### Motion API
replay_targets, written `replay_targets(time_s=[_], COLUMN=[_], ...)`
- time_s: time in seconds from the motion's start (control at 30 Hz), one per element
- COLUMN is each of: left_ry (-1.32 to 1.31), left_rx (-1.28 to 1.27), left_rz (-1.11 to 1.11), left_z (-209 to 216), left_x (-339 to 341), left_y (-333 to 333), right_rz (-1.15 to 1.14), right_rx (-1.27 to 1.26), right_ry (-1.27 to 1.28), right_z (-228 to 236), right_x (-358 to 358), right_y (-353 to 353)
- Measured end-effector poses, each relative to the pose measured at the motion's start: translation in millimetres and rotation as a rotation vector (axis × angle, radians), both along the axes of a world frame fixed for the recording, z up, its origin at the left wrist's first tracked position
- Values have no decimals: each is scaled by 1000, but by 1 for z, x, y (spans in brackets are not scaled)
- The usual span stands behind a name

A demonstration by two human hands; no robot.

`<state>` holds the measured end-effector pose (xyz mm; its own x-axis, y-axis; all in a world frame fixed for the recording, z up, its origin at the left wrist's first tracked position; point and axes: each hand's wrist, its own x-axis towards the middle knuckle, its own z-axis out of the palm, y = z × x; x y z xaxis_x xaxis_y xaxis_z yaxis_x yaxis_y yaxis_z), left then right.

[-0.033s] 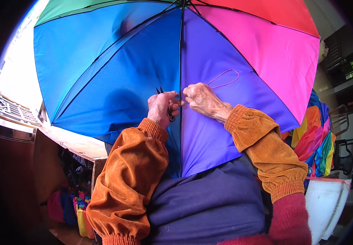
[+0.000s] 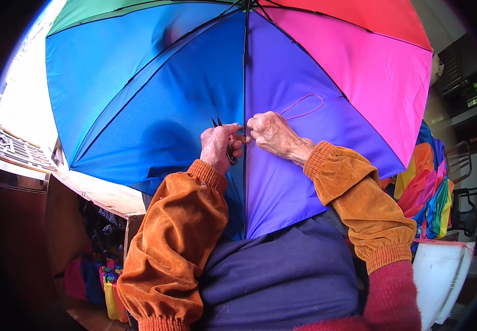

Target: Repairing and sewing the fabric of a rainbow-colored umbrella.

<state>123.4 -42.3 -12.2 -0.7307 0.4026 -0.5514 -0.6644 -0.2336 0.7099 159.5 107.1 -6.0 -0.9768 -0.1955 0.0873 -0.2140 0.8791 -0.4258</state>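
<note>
An open rainbow umbrella (image 2: 155,94) fills the view from its inner side, with green, blue, purple, pink and red panels. My left hand (image 2: 219,146) grips small dark snips (image 2: 217,121) whose tips point up, next to the black centre rib (image 2: 244,71). Just across the rib, my right hand (image 2: 271,132) pinches at the purple panel. A pink thread (image 2: 304,105) loops up from its fingers. Both hands nearly touch at the rib. Orange velvet sleeve covers wrap both forearms.
Folded rainbow umbrellas (image 2: 426,187) stand at the right, above a white container (image 2: 442,276). Colourful bundles (image 2: 95,281) lie low on the left under a pale bench edge (image 2: 100,193). A dark blue cloth (image 2: 282,276) covers my lap.
</note>
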Motion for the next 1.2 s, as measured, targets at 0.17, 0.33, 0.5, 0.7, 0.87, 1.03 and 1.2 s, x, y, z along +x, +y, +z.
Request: replay_targets(time_s=[0.17,0.33,0.5,0.7,0.87,1.03,1.2], left_ry=[17,61,142,75,20,28,42], left_rx=[56,16,-5,73,124,112,114], left_rz=[-38,-25,56,173,167,157,80], left_z=[-7,-11,-5,-4,-3,-5,-9], left_x=[0,-1,10,14,14,15,11], left_y=[4,6,8,7,7,7,6], right_rz=[14,-198,-437,-300,-311,-335,-299], right_rx=[-232,-501,-591,-461,-710,-809,-825], right_ry=[63,-80,-45,-45,-258,-331,-372], right_z=[-10,8,24,2,8,15,14], right_x=[-4,2,-1,-12,-9,-6,-4], right_y=[2,-10,-21,-7,-7,-11,-7])
